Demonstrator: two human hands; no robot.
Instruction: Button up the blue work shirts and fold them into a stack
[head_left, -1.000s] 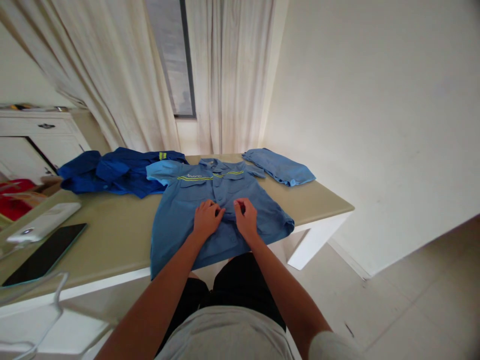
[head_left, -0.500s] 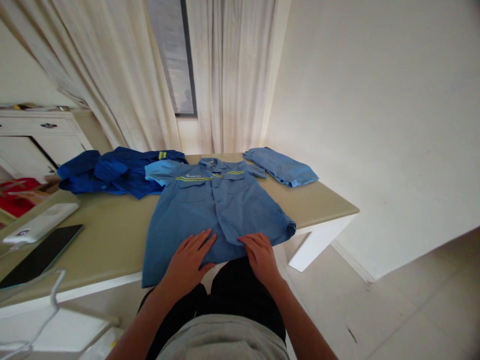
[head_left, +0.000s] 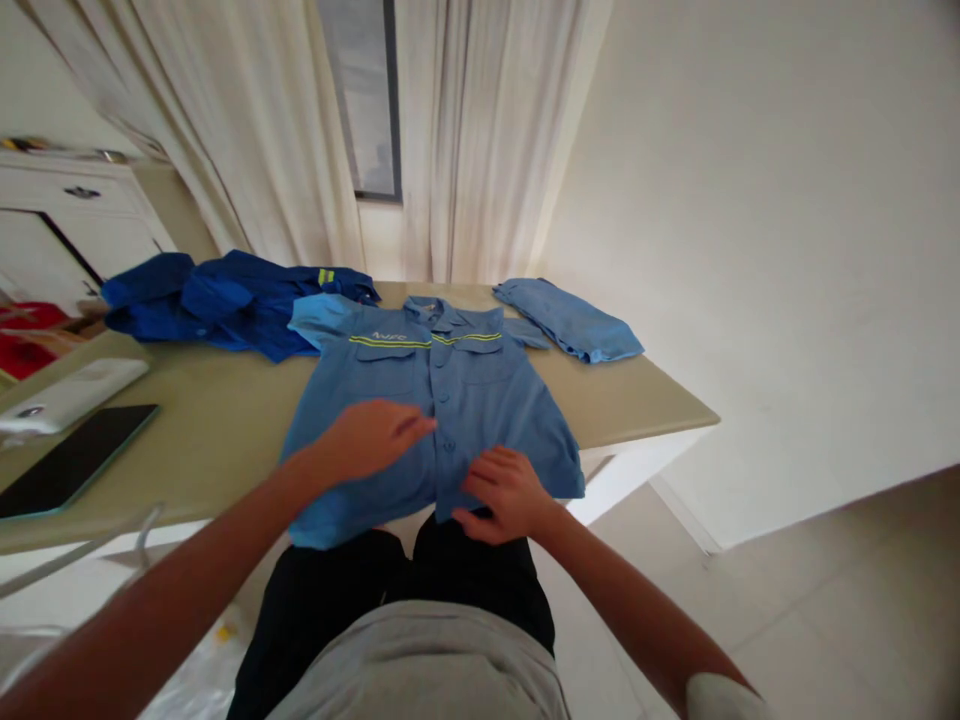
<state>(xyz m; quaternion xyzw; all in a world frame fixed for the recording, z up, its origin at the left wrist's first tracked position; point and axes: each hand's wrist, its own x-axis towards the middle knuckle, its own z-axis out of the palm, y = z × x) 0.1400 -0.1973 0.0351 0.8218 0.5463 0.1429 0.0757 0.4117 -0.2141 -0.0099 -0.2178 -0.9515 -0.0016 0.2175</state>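
A light-blue short-sleeved shirt [head_left: 397, 375] lies front up on the table, its collar away from me and its hem towards me. Yellow stripes and white lettering cross its chest, and buttons run down the placket. My left hand [head_left: 375, 437] is over the shirt's lower middle, fingers pointing right and loosely bent, with nothing visible in it. Close to the hem, right of the placket, is my right hand [head_left: 508, 493]; its fingers are curved and the thumb stands apart from them. Whether its fingertips touch the cloth I cannot tell.
Dark-blue garments [head_left: 247, 300] lie heaped at the back left of the table [head_left: 217, 430]. A folded light-blue garment [head_left: 574, 320] is at the back right. A black tablet-like device [head_left: 75, 460] and a white device [head_left: 79, 393] lie on the left, near a cable [head_left: 90, 547].
My left hand has come up off the hem and moved forward over the shirt. My right hand has shifted slightly left and its fingers have curled. The shirt's right side now lies flatter.
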